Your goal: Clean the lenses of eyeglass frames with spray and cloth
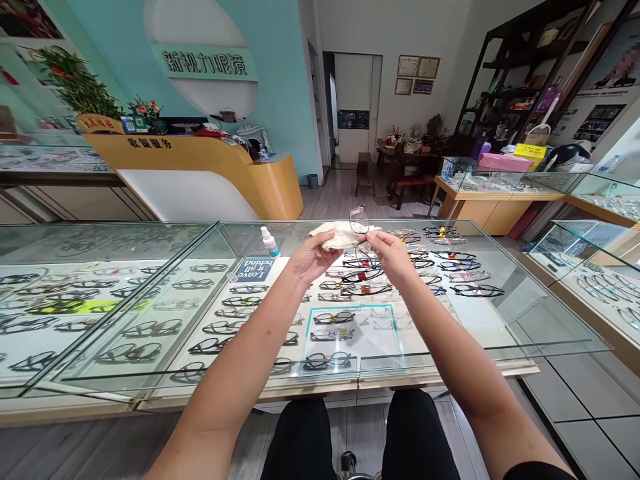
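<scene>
Above the glass display counter (425, 340), my left hand (317, 255) is closed on a cream cleaning cloth (343, 233), which spreads toward the right hand. My right hand (387, 252) pinches a pair of thin-framed eyeglasses (359, 220) between thumb and fingers. One lens stands up above the fingertips; the other part hangs lower and is hard to separate from the frames behind it. The cloth lies close beside the glasses; whether it touches a lens I cannot tell. A white spray bottle (269, 241) stands upright on the counter, left of my left hand.
Rows of eyeglass frames (330, 360) lie under the counter's glass, near a blue printed card (253, 270). Another glass case (615, 267) stands at the right. Across the floor are a curved reception desk (273, 177) and a wooden bench (365, 170).
</scene>
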Motion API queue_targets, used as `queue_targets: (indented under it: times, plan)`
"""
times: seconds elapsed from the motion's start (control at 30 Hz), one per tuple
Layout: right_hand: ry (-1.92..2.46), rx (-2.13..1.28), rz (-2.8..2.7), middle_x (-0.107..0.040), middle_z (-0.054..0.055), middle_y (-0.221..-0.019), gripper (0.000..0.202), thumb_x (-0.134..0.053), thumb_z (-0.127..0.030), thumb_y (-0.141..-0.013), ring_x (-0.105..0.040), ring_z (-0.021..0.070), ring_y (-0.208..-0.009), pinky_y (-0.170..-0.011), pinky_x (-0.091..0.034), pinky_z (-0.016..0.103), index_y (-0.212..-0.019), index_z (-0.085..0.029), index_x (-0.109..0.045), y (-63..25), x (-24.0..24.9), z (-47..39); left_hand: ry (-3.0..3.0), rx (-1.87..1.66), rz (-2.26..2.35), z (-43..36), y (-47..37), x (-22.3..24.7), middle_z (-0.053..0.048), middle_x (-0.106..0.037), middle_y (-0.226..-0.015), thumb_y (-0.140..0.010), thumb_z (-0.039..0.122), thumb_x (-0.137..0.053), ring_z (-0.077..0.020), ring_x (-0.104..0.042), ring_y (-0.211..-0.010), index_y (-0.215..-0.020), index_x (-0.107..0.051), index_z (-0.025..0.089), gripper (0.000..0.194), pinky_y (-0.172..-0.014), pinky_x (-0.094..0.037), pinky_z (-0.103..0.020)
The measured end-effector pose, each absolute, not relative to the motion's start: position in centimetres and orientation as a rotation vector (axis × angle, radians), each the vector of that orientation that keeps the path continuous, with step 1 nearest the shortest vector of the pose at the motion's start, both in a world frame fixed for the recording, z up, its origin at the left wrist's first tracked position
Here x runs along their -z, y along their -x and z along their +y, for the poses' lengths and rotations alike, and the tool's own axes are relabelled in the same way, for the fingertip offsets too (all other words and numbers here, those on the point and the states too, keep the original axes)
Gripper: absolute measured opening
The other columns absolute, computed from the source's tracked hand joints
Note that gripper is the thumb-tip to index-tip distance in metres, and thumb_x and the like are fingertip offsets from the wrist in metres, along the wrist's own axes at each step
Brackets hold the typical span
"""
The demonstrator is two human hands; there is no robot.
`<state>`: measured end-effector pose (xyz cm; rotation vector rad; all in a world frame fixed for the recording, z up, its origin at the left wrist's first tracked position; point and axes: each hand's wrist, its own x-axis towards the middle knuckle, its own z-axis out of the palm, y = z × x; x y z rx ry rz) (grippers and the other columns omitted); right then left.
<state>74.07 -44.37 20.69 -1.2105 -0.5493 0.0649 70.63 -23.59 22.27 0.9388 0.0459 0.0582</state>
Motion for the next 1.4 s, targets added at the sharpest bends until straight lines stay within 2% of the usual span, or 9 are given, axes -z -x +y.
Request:
queue_targets:
  times: [0.1, 0.17, 0.37, 0.6, 0.93, 1.1, 1.23, 1.3, 1.4]
  plan:
    - [1.216, -0.046, -0.577, -0.069, 0.002, -0.096, 0.034, -0.088, -0.061, -0.084, -0.057, 0.0191, -0.094, -0.093, -0.044, 0.032, -0.088, -0.027, -0.09, -74.2, -20.4, -44.2, -0.886, -0.05, 0.018, -23.8, -70.4, -22.3, -0.008, -0.086, -0.104, -0.08, 0.018, -0.089, -0.0243, -0.08, -0.096, -0.1, -0.078, 0.019, 0.023, -0.083, -0.067, -0.035]
    - [1.205, -0.032, -0.583, -0.068, 0.002, -0.098, 0.033, -0.088, -0.061, -0.085, -0.055, 0.0187, -0.093, -0.092, -0.044, 0.032, -0.089, -0.028, -0.09, -74.3, -20.2, -44.1, -0.895, 0.009, -0.028, -24.0, -70.2, -22.3, -0.009, -0.086, -0.11, -0.077, 0.017, -0.09, -0.026, -0.08, -0.099, -0.103, -0.077, 0.019, 0.028, -0.08, -0.066, -0.035]
    - [1.213, -0.046, -0.567, -0.066, 0.002, -0.1, 0.04, -0.09, -0.066, -0.081, -0.054, 0.0189, -0.091, -0.093, -0.043, 0.034, -0.089, -0.027, -0.09, -74.4, -20.3, -44.2, -0.897, -0.013, -0.072, -23.8, -70.2, -22.2, 0.002, -0.079, -0.085, -0.068, 0.007, -0.095, -0.0113, -0.071, -0.074, -0.092, -0.074, 0.018, 0.034, -0.068, -0.057, -0.023]
    - [1.256, -0.061, -0.614, -0.066, 0.005, -0.106, 0.046, -0.089, -0.072, -0.079, -0.058, 0.0229, -0.103, -0.097, -0.045, 0.037, -0.084, -0.027, -0.088, -74.3, -20.4, -44.1, -0.88, -0.11, -0.044, -23.9, -70.8, -22.3, -0.004, -0.083, -0.093, -0.068, 0.025, -0.095, -0.0171, -0.076, -0.085, -0.089, -0.077, 0.016, 0.029, -0.077, -0.062, -0.027]
    - [1.368, 0.099, -0.639, -0.061, 0.007, -0.107, 0.046, -0.085, -0.072, -0.085, -0.057, 0.0267, -0.113, -0.102, -0.045, 0.042, -0.081, -0.026, -0.085, -74.4, -20.8, -44.7, -0.887, -0.373, 0.048, -23.8, -70.8, -22.7, 0.002, -0.079, -0.082, -0.061, 0.024, -0.094, -0.0149, -0.074, -0.073, -0.092, -0.074, 0.019, 0.038, -0.069, -0.058, -0.025]
    - [1.375, 0.014, -0.706, -0.064, 0.007, -0.105, 0.045, -0.086, -0.071, -0.084, -0.058, 0.027, -0.112, -0.108, -0.044, 0.044, -0.081, -0.026, -0.085, -74.2, -20.7, -44.5, -0.886, -0.235, -0.013, -24.1, -70.3, -23.3, -0.001, -0.077, -0.079, -0.065, 0.027, -0.092, -0.0145, -0.07, -0.072, -0.088, -0.077, 0.016, 0.029, -0.065, -0.057, -0.024]
    - [1.313, -0.033, -0.695, -0.064, 0.005, -0.101, 0.043, -0.091, -0.068, -0.081, -0.059, 0.0255, -0.109, -0.11, -0.043, 0.043, -0.077, -0.025, -0.084, -74.2, -20.8, -44.6, -0.874, -0.08, -0.102, -23.5, -70.0, -23.8, -0.009, -0.081, -0.091, -0.077, 0.045, -0.082, -0.0226, -0.074, -0.081, -0.092, -0.081, 0.016, 0.033, -0.068, -0.063, -0.032]
    - [1.287, -0.05, -0.681, -0.064, 0.005, -0.1, 0.045, -0.093, -0.068, -0.078, -0.059, 0.0247, -0.106, -0.108, -0.043, 0.042, -0.073, -0.025, -0.081, -74.3, -20.8, -44.6, -0.88, -0.04, -0.114, -23.0, -70.0, -23.8, -0.01, -0.081, -0.094, -0.078, 0.041, -0.076, -0.0252, -0.075, -0.083, -0.09, -0.081, 0.016, 0.028, -0.067, -0.064, -0.035]
    - [1.286, -0.076, -0.687, -0.064, 0.005, -0.1, 0.048, -0.092, -0.07, -0.079, -0.059, 0.0238, -0.102, -0.105, -0.044, 0.042, -0.072, -0.024, -0.079, -74.3, -20.8, -44.6, -0.974, -0.04, -0.111, -22.6, -70.3, -23.3, -0.008, -0.081, -0.092, -0.066, 0.017, -0.073, -0.0229, -0.074, -0.081, -0.091, -0.08, 0.017, 0.025, -0.069, -0.063, -0.034]
